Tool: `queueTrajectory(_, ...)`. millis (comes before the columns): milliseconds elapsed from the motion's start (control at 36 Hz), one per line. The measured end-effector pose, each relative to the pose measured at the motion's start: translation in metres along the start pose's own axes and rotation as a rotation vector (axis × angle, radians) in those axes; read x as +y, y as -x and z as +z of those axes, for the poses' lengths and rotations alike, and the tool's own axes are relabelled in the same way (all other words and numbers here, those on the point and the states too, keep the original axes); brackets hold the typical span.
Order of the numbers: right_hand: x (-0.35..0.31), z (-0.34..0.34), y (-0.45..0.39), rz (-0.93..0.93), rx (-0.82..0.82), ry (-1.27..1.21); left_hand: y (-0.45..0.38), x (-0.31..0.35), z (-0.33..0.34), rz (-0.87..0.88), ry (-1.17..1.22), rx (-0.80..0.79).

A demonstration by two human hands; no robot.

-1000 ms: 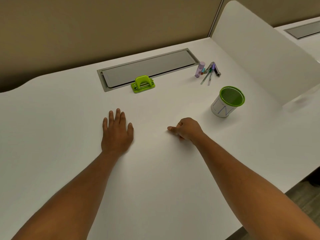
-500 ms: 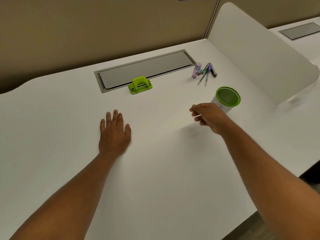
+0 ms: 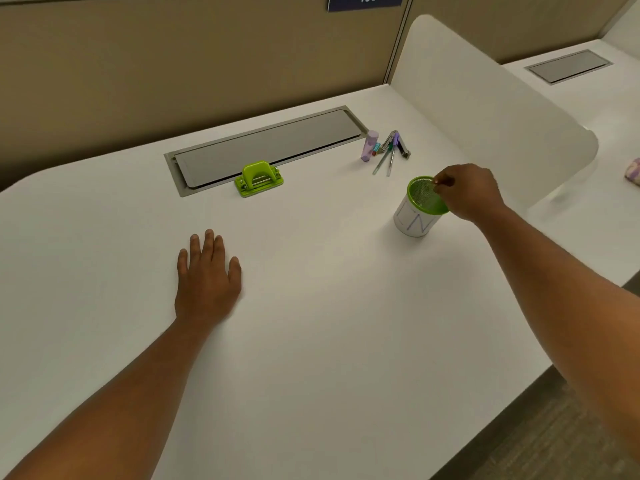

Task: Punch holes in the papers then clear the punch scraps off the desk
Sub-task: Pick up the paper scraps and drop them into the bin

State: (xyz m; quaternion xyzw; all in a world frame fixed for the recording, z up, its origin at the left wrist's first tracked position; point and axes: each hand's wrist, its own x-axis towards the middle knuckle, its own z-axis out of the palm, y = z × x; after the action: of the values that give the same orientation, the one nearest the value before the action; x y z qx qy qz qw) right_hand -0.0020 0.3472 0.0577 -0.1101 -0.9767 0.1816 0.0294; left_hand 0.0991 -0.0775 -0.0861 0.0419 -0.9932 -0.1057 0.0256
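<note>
We have one view, worn on the head, looking forward and down across the table [image 3: 311, 341] toward the tan partition wall [image 3: 173, 64]. Both hands sit within arm's reach; the wide lens probably bends the far edges.

Left hand [image 3: 207, 282] is lying flat, palm down, on the white counter [image 3: 329, 341]. Right hand [image 3: 465, 192] is hovering over the green mesh cup [image 3: 420, 207], fingers [image 3: 439, 183] pinching together above its rim; whether they are gripping a scrap is too small to tell. Green hole punch [image 3: 259, 178] is sitting by the grey cable tray lid [image 3: 266, 147]. Pens [image 3: 388, 157] and a purple tube [image 3: 369, 146] are lying behind the cup.
</note>
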Motion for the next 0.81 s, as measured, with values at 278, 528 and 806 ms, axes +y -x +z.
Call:
queueTrajectory(278, -0.008, 0.007, 0.005, -0.107, 0.035, 0.111, 0.0, -0.002, 0.001, -0.004, -0.001, -0.001)
queueTrajectory(528, -0.014, 0.015, 0.012, -0.135, 0.069, 0.139, 0.0, 0.001, -0.001, -0.012, -0.001, -0.016)
queueTrajectory(806, -0.039, 0.035, 0.044, -0.248, 0.133, 0.066, 0.001, -0.001, 0.001, -0.009, -0.006, -0.018)
